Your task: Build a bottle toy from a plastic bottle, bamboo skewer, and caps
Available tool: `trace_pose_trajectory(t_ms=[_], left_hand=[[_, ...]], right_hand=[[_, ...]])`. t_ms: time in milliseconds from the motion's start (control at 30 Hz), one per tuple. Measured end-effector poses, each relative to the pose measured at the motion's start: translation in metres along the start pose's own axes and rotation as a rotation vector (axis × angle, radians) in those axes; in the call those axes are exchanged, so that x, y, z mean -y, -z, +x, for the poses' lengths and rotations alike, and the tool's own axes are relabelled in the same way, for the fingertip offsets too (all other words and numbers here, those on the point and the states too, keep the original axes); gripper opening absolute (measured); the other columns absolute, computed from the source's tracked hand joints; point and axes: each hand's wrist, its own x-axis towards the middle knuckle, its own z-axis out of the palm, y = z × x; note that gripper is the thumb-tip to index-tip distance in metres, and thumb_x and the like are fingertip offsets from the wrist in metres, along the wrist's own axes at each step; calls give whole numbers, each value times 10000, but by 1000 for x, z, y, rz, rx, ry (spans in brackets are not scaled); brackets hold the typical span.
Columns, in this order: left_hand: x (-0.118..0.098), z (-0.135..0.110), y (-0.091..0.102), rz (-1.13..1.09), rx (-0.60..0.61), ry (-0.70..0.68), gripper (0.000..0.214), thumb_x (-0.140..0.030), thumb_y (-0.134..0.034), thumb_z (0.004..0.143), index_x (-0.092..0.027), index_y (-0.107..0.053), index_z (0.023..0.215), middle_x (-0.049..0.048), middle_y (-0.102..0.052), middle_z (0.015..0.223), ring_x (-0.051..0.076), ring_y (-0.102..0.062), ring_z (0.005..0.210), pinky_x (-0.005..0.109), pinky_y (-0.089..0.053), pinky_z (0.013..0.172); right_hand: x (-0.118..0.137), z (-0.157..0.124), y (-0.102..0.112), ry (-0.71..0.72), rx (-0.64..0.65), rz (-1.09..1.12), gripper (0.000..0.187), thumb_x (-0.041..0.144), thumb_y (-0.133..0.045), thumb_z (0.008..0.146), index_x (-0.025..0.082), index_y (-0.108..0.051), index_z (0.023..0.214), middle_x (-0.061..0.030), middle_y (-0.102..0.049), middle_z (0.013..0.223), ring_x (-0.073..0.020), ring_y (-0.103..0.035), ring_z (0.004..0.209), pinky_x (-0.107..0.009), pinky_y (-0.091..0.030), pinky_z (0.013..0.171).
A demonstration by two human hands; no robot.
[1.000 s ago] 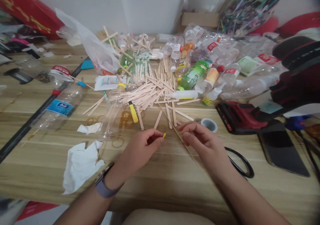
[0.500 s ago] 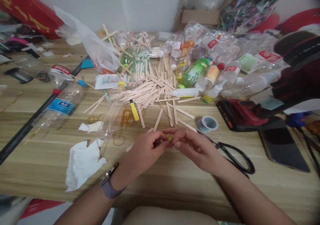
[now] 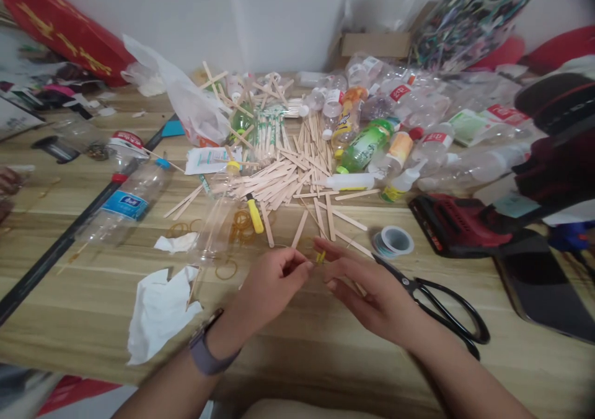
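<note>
Thumb and forefinger of the left hand point(image 3: 272, 289) are pinched together, though whatever lies between them is too small to make out. Opposite, the right hand point(image 3: 367, 292) has loosely bent fingers, thumb apart from them. A small yellow piece point(image 3: 320, 256) sits at the fingertips, between the two hands and above the wooden table point(image 3: 297, 360); whether the right hand grips it, I cannot tell.

Just beyond the fingers lie loose wooden craft sticks point(image 3: 301, 228), with a large pile of them farther back. Black-handled scissors point(image 3: 407, 284) lie beside the right forearm, near a small spool point(image 3: 394, 240). Left of the loose sticks are a yellow-handled tool point(image 3: 255, 213), some rubber bands point(image 3: 242, 222) and a clear bottle with a yellow cap point(image 3: 233, 167). Torn white tissue point(image 3: 155, 317) lies near the left wrist, which wears a watch with a purple strap point(image 3: 208, 356). Farther right are a red-and-black power tool point(image 3: 458, 224) and a dark phone point(image 3: 548, 282).
</note>
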Motion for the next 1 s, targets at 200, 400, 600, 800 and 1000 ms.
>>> trace_pose_trajectory(t_ms=[200,400,600,800,1000], left_hand=[[6,4,-5,-458,131,133,327,-496,-689,761,-174,-629,759,-71,-430,556,82,-326,514,245,-231,510],[4,3,-9,-338,97,-17,277,-444,-663,823,-169,-686,802,-38,-521,635,97,-410,582,248,-302,561],[2,-7,-10,80,36,-227,197,-342,-592,918,-194,-720,940,-3,-667,781,132,-554,706,254,-378,647],[4,-6,-11,104,5,-254,173,-325,-595,903,-184,-684,855,-28,-606,686,113,-499,632,245,-347,598],[9,-1,-8,-71,67,-151,248,-411,-610,884,-170,-666,868,-26,-574,709,115,-478,646,244,-342,591]], right_hand=[[3,-2,-3,3,-2,34,139,143,-527,955,218,-637,913,-139,-583,1401,-248,-499,1359,-395,-506,1045],[1,-3,-11,-103,-52,283,87,226,-584,985,230,-652,930,-108,-580,1414,-243,-511,1350,-422,-463,1077],[-2,-2,-18,-299,-213,663,122,372,-671,958,258,-672,915,-50,-675,1290,-200,-603,1250,-331,-530,986],[-7,-1,-21,-375,-325,533,285,479,-658,942,197,-661,908,-90,-740,1031,-181,-706,919,-273,-562,801],[-5,-2,-22,-370,-393,265,243,413,-593,946,192,-623,850,-32,-659,730,-131,-597,599,-211,-495,559]])
